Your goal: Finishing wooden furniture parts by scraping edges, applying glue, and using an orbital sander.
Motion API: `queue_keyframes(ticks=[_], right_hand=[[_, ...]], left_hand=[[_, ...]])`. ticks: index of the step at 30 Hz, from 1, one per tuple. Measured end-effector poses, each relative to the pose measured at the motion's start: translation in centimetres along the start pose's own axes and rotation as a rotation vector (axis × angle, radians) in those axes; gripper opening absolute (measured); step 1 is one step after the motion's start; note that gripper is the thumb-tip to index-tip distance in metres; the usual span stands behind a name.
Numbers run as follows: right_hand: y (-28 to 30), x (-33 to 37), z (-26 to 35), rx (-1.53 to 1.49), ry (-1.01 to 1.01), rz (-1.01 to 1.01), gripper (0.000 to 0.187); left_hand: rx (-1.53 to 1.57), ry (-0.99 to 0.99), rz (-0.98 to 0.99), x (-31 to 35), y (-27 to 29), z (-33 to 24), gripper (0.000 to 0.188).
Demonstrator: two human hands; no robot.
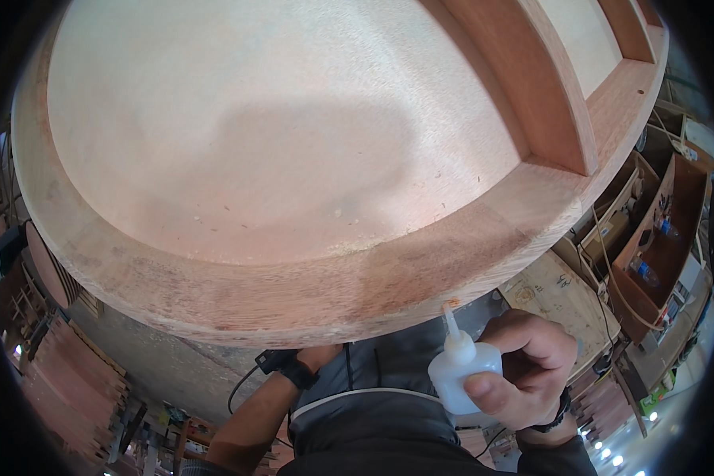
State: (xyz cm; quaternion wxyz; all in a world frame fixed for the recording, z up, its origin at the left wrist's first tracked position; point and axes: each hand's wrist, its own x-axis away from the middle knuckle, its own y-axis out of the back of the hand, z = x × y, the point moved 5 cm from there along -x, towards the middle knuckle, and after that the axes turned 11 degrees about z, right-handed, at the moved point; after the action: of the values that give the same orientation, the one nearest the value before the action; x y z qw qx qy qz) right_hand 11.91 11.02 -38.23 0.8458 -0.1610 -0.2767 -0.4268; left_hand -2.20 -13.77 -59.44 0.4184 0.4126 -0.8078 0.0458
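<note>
The squeeze bottle (458, 382) is small, squat and milky white, faintly bluish, with rounded shoulders, a domed collar and a slim, tapering nozzle (452, 324) that looks paler and more see-through than the body. It sits low and right of centre, in front of the person's dark clothing (373, 432), nearly upright with its top leaning slightly left. The right hand (530, 366) has its grip clamped on the bottle, the thumb across the near face and a bent index finger at the far side. The nozzle points up to an orange-brown spot (451, 304) on the outer edge of a large curved wooden frame (293, 295); whether the tip touches the wood cannot be told. The frame's rim is pinkish brown, streaked with grain, darker in patches and paler along its rounded left side. Inside it lies a smooth, pale panel (151, 103), shaded in the middle and sprinkled with shavings (339, 213) toward the near rim. A curved crossbar (551, 87) stands up from the panel at the upper right. The left hand (319, 357) is partly hidden beneath the near rim, a black band (298, 372) around its wrist; its grip cannot be told.
</note>
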Motion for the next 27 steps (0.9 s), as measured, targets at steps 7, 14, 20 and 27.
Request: queue_keyframes(ticks=[7,14,20,27], right_hand=[[-0.3,-0.6,0.3,0.048,0.035,0.078,0.033],[0.1,-0.2,0.1,0.045,0.020,0.036,0.033],[0.0,-0.3,0.2,0.047,0.003,0.052,0.034],[-0.9,-0.8,0.5,0.077,0.062,0.103,0.034]], left_hand=[[0.008,-0.049,-0.045,0.0,-1.3,0.9,0.036],[0.020,-0.054,-0.073,-0.1,-1.5,1.4,0.036],[0.037,0.001,-0.037,0.1,-2.6,2.1,0.036],[0.072,-0.017,-0.076,0.4,-4.9,3.9,0.036]])
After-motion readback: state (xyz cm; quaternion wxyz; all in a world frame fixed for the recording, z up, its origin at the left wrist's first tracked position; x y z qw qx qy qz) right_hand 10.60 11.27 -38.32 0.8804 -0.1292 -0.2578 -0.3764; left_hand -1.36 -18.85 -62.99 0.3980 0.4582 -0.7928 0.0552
